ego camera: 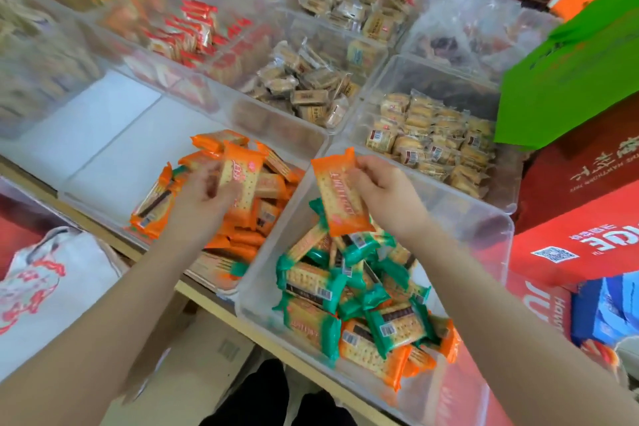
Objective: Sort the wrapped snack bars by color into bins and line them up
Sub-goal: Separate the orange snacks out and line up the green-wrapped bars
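Orange-wrapped cracker bar [340,192], ends crimped, is pinched by the right hand [382,188] above the right clear bin [484,218] of mostly green bars [345,287]. Left hand [204,194] grips another orange bar [240,183] over the orange pile [262,190] in the left bin [103,183].

orange bars [242,183], green bars [349,287], clear bins [484,218]
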